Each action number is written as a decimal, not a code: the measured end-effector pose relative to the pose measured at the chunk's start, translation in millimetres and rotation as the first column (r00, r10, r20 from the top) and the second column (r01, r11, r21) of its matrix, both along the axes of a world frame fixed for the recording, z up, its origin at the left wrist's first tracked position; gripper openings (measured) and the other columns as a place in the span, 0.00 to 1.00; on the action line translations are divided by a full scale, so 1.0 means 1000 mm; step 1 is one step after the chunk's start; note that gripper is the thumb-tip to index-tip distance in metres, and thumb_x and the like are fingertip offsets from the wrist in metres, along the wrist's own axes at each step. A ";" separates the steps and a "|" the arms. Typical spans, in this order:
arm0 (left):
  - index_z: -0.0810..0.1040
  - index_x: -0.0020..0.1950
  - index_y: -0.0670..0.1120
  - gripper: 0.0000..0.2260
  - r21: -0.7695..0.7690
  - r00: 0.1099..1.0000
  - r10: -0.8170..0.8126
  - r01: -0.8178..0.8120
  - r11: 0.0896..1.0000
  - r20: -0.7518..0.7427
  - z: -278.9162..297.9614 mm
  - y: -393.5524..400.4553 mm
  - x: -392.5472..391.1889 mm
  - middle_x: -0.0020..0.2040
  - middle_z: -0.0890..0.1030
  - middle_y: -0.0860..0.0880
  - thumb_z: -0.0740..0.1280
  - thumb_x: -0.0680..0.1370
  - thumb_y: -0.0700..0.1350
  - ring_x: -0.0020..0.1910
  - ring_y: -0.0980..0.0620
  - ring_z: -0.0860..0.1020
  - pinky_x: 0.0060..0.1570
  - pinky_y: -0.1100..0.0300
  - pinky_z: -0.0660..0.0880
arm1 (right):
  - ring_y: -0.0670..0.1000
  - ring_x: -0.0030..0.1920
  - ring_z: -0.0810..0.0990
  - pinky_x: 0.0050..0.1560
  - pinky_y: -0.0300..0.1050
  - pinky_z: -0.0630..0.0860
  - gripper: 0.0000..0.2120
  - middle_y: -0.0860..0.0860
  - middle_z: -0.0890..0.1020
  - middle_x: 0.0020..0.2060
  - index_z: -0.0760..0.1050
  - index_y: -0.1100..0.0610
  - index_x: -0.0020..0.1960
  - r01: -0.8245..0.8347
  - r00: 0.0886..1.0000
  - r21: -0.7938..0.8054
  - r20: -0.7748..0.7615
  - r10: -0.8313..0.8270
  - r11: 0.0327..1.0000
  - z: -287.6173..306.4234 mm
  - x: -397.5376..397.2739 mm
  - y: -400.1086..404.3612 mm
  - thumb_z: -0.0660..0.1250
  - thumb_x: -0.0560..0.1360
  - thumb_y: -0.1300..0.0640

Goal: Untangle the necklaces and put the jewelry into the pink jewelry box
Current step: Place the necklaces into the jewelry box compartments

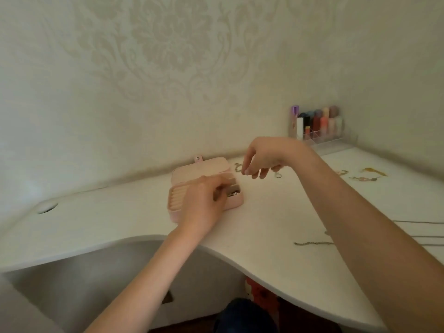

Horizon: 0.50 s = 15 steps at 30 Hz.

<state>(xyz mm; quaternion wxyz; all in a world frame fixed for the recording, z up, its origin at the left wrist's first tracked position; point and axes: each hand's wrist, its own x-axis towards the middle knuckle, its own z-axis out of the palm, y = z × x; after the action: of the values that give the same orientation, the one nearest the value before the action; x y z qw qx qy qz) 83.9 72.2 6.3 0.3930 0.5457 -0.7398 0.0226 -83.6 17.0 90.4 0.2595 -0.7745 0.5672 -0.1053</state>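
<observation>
The pink jewelry box (201, 169) lies open on the white desk (264, 224), lid tilted back toward the wall. My left hand (204, 203) lies over its right-hand compartments, fingers bent down into them where a small silvery piece (232, 193) shows. My right hand (260, 159) hovers just right of the box, fingers hanging loosely curled above a thin chain (237, 167); whether it pinches anything is blurred. A small ring-like piece (278, 175) lies below that hand. Gold-coloured jewelry (373, 171) lies far right. Silver chains (312, 243) stretch along the right edge near my forearm.
A clear organiser with several coloured bottles (319, 126) stands in the back right corner. The desk has a curved front cut-out, and a round cable hole (47, 208) at the left. The patterned wall runs directly behind the box.
</observation>
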 end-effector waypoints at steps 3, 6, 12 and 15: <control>0.83 0.47 0.48 0.11 -0.011 0.988 -0.154 0.154 0.988 0.015 -0.003 -0.001 -0.031 0.41 0.81 0.56 0.68 0.72 0.34 0.44 0.56 0.78 0.45 0.71 0.67 | 0.46 0.35 0.79 0.30 0.37 0.68 0.05 0.49 0.82 0.39 0.80 0.53 0.43 0.106 0.984 -0.101 0.151 -0.090 0.989 -0.025 -0.031 0.018 0.66 0.75 0.60; 0.82 0.50 0.52 0.10 0.131 0.941 -0.327 0.335 0.933 -0.082 -0.004 0.005 -0.070 0.44 0.80 0.62 0.69 0.73 0.40 0.46 0.62 0.77 0.46 0.71 0.70 | 0.48 0.46 0.78 0.45 0.39 0.72 0.09 0.49 0.81 0.48 0.81 0.53 0.45 0.324 0.939 -0.285 0.213 -0.270 0.902 -0.043 -0.081 0.042 0.64 0.75 0.63; 0.81 0.57 0.54 0.12 0.363 0.788 -0.598 0.605 0.709 -0.146 -0.009 0.024 -0.144 0.58 0.80 0.57 0.71 0.73 0.49 0.56 0.65 0.75 0.51 0.80 0.64 | 0.55 0.56 0.78 0.58 0.48 0.74 0.14 0.53 0.81 0.55 0.80 0.53 0.52 0.618 0.754 -0.364 0.024 -0.656 0.697 -0.061 -0.187 0.100 0.60 0.75 0.65; 0.81 0.59 0.49 0.12 0.365 0.757 -0.651 0.622 0.693 -0.056 -0.011 0.032 -0.163 0.61 0.79 0.53 0.67 0.77 0.46 0.59 0.61 0.75 0.53 0.82 0.62 | 0.58 0.59 0.77 0.59 0.50 0.74 0.16 0.57 0.78 0.58 0.77 0.56 0.58 0.710 0.613 -0.398 -0.056 -0.788 0.581 -0.066 -0.217 0.128 0.58 0.75 0.65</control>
<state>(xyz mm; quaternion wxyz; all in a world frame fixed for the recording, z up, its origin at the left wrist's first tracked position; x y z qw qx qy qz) -78.7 103.9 -4.7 0.2397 0.3169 -0.8883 -0.2302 -300.3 144.7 24.0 -0.0128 -0.4983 0.8407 -0.2116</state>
